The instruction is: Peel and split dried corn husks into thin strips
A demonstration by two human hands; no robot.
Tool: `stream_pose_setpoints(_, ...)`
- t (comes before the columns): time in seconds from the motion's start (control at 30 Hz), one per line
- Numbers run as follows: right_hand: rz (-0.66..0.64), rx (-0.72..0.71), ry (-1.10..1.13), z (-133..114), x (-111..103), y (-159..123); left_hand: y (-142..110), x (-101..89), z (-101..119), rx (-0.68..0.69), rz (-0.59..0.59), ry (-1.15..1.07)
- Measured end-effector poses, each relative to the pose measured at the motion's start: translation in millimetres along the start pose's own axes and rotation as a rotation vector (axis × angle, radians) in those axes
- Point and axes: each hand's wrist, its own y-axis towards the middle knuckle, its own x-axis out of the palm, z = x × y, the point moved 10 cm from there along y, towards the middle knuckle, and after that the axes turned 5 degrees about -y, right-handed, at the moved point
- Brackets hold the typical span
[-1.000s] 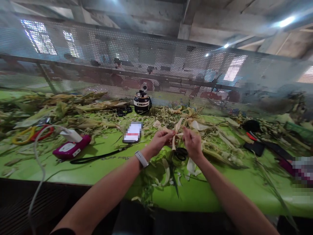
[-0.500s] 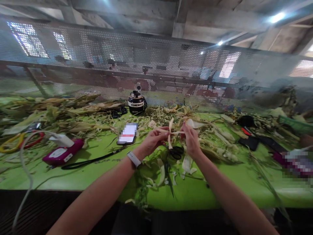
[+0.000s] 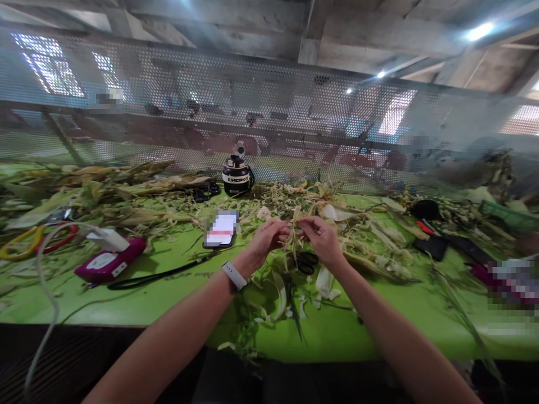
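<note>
My left hand and my right hand are close together above the green table, fingers closed. Between them they pinch pale corn husk strips, whose ends stick up and hang down from the fingertips. Below the hands lies a pair of scissors with dark handles, its blades pointing toward me. Cut pieces of husk are scattered around the scissors. A light-coloured band is on my left wrist.
A phone lies left of my hands, with a dark jar behind it. Farther left are a purple power strip, a white cable and yellow-and-red-handled scissors. Husk piles line the back, before a perforated metal screen.
Half a second ago the strips were crossed, one upright and one level. Now the hands are nearer each other and the strips bunch and hang down between them.
</note>
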Motion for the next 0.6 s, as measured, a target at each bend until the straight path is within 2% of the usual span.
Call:
stream_pose_setpoints(0.1, 0.052, -0.058, -0.06, -5, -6, -2, 2, -10.3, -9, -0.058, 0.093, 0.053)
stream_pose_setpoints(0.17, 0.045, -0.109, -0.103, -10, -5, -3, 2, -1.4, -11, -0.047, 0.017, 0.09)
stream_pose_setpoints(0.23, 0.013, -0.167, -0.155, -16, -2, -6, 0, 14.5, -4, 0.058, -0.114, 0.139)
stream_pose_setpoints(0.3, -0.015, -0.222, -0.23, -23, 2, -8, -4, 25.2, 7, 0.202, -0.186, 0.23)
stream_pose_setpoints(0.43, -0.052, -0.289, -0.409, -27, 8, -13, -10, 32.7, 18, 0.382, -0.207, 0.46)
stream_pose_setpoints(0.6, -0.055, -0.322, -0.405, -29, 8, -15, -20, 38.0, 25, 0.482, -0.183, 0.656)
